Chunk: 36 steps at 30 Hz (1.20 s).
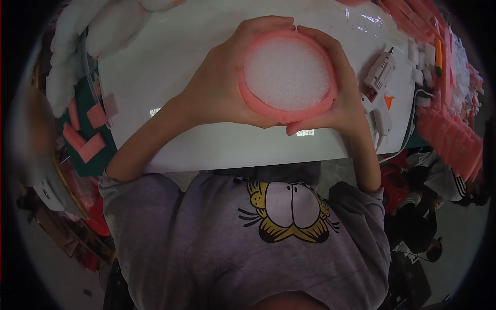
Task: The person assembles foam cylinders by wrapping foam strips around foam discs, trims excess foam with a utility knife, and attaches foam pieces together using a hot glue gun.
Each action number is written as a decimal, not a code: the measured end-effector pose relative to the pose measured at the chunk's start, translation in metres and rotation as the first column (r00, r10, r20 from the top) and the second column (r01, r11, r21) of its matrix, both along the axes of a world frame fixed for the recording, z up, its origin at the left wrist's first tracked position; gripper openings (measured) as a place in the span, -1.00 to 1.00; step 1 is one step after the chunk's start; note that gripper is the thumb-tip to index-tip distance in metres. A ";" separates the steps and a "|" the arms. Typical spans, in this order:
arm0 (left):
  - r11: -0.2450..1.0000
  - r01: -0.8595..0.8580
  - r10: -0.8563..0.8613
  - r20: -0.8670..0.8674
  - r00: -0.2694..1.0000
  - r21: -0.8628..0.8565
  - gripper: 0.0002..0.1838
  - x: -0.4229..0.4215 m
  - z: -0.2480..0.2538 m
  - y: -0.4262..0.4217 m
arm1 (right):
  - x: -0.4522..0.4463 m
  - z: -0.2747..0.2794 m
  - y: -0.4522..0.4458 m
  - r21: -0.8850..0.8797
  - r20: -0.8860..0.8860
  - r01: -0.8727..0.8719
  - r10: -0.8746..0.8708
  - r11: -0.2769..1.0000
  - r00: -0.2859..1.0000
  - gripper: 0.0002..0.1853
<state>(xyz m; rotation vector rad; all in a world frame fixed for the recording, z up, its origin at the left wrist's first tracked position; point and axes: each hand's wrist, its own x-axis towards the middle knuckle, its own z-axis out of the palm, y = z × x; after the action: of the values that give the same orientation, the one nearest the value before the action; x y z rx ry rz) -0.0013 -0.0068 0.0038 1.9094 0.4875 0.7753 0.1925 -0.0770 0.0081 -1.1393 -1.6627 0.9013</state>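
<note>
Between my two hands is a round white foam disc (288,74) with a pink foam strip (262,110) wrapped around its edge. My left hand (222,85) curves around the left side, its fingers along the far rim and its thumb near the close rim. From the right, my right hand (347,88) presses the strip, thumb at the near edge and fingers over the far right rim. The fingertips of both hands almost meet at the far side. The disc is held above the white table (217,147), its white face turned up toward me. Its underside is hidden.
A white glue gun (380,71) lies on the right, its cord running off the near edge. Pink foam strips (452,139) and white foam blocks (426,59) pile at the far right. Pink pieces (93,147) lie on a green surface at left, below white bags (116,26). People sit behind, right.
</note>
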 end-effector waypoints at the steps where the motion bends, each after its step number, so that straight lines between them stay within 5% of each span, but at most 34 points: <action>1: 1.000 -0.005 0.005 0.001 1.000 0.012 0.07 0.000 0.000 0.000 | 0.000 0.000 0.000 0.006 0.003 0.000 0.000 1.000 1.000 0.16; 36: 0.998 0.011 -0.011 0.004 1.000 0.065 0.09 -0.001 -0.002 0.004 | 0.000 0.000 -0.001 -0.006 0.033 0.004 -0.004 1.000 0.999 0.18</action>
<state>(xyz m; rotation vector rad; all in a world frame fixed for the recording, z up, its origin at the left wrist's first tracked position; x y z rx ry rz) -0.0022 -0.0031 0.0023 1.9681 0.4536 0.7962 0.1922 -0.0782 0.0080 -1.1663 -1.6846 0.8897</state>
